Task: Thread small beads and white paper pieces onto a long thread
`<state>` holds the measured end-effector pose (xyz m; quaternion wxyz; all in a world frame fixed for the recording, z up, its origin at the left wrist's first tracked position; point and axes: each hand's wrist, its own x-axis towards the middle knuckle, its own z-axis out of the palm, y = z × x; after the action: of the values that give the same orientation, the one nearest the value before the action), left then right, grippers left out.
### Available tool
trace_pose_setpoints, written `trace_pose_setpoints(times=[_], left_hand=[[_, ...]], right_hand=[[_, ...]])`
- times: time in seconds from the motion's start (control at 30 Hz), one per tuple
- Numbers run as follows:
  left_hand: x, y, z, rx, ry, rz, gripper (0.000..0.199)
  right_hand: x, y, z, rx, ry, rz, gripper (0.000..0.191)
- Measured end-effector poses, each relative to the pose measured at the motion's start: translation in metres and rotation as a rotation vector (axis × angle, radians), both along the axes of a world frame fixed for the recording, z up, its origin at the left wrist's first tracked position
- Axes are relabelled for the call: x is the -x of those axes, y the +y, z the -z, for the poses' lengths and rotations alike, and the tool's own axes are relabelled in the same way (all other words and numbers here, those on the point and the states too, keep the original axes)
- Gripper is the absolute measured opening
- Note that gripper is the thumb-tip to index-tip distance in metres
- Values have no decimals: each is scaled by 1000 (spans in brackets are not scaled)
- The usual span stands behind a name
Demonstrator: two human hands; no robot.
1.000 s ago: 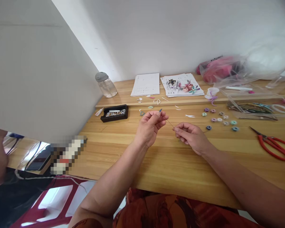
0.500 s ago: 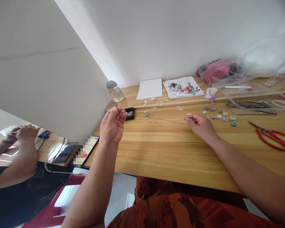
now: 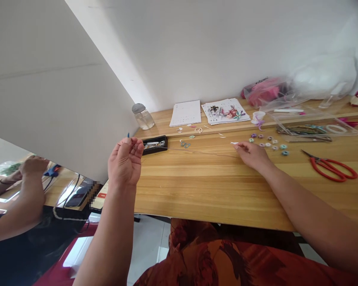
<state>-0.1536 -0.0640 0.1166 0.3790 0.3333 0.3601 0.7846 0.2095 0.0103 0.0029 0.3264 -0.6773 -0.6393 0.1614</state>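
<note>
My left hand (image 3: 125,161) is raised past the table's left edge, fingers pinched on a thin wire whose blue tip (image 3: 128,135) pokes above the fingers. The thin wire (image 3: 197,150) runs low over the wooden table (image 3: 214,186) to my right hand (image 3: 252,153), which pinches its other end on the tabletop. A row of small coloured coils (image 3: 268,143) lies just right of my right hand. A small black tray (image 3: 155,144) with tiny pieces sits right of my left hand.
Red-handled scissors (image 3: 329,167) lie at the right. Papers (image 3: 185,113) and a sheet with flower pieces (image 3: 226,111), a glass jar (image 3: 142,116), a clear box (image 3: 313,125) and plastic bags (image 3: 265,92) line the back. Another person's hands (image 3: 32,167) work at a neighbouring table on the left.
My hands, close together a second ago, have pulled apart: the left swung far left with the blue-tipped end, drawing the wire out long. The right hand settled onto the table.
</note>
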Motion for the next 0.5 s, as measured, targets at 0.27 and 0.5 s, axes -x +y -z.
trace_pose_setpoints(times=[0.27, 0.5], left_hand=[[-31, -15, 4, 67, 121, 138, 24], [-93, -18, 29, 175, 192, 445, 27]], right_hand=[[-10, -19, -38, -93, -11, 33, 28], [39, -64, -88, -24, 796, -390, 21]])
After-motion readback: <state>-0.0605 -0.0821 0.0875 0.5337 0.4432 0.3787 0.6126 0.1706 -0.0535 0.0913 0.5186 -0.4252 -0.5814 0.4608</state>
